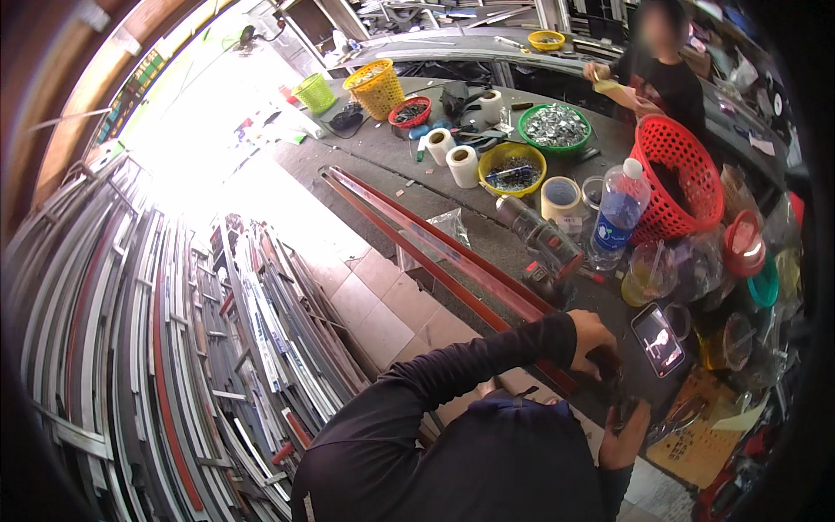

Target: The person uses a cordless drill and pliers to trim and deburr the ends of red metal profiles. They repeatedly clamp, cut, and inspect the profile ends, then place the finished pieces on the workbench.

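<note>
My left hand (pixel 593 337) reaches over the near end of two long reddish-brown metal profiles (pixel 452 252) lying along the table. Its fingers curl down around something dark that I cannot make out. Just below it, my right hand (pixel 624 437) is closed beside the same dark shape, thumb side up, and what it grips is too shadowed to name. A cordless drill (pixel 544 235) lies beyond my left hand, next to the profiles. To the right of my hands a phone (pixel 657 340) with a lit screen rests on the table.
Tape rolls (pixel 561 198), a water bottle (pixel 620 209), a red basket (pixel 645 174) and bowls of small metal parts (pixel 555 127) crowd the table. Long metal profiles (pixel 187 348) fill racks at left. A person (pixel 665 74) holding paper stands across the table.
</note>
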Demonstrator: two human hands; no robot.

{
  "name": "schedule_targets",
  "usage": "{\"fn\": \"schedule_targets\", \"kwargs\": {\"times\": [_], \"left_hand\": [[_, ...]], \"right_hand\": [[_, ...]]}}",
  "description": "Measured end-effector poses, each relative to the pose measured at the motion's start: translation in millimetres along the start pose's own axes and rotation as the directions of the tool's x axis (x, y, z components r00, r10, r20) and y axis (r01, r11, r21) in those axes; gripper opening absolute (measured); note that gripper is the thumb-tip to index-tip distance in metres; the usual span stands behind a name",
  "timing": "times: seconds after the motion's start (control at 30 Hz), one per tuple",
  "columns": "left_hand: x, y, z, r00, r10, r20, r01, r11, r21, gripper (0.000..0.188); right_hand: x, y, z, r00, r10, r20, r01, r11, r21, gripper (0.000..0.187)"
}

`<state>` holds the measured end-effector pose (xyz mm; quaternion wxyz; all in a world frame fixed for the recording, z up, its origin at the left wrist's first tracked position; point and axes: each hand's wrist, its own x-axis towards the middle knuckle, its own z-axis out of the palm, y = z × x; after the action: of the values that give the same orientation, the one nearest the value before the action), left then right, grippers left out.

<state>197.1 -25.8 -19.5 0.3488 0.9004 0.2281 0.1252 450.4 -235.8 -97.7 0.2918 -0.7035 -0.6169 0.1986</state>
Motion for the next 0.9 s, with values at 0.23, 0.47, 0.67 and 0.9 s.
{"fn": "schedule_targets", "kwargs": {"times": [0.23,0.47,0.67,0.9], "left_hand": [[-2.1,-9.3,11.2,1.0,-0.007,-0.014,0.007,1.0,0.022,0.053],[-2.1,-7.9,10.6,1.0,-0.003,-0.014,0.003,1.0,-0.003,0.053],[0.3,-9.3,10.7,0.998,-0.056,0.015,0.056,0.998,-0.009,0.055],[2.7,-6.8,10.3,0.999,-0.05,0.022,0.05,0.999,-0.021,0.056]], "right_hand": [[4.7,-1.3,-4.7,1.0,0.01,0.007,-0.01,1.0,-0.022,0.054],[5.4,-5.3,-7.0,1.0,0.004,0.006,-0.004,0.997,-0.077,0.054],[5.7,-5.0,-4.5,0.999,-0.026,-0.021,0.023,0.993,-0.113,0.053],[6.7,10.4,-3.3,0.999,-0.035,-0.029,0.03,0.988,-0.154,0.055]]}}
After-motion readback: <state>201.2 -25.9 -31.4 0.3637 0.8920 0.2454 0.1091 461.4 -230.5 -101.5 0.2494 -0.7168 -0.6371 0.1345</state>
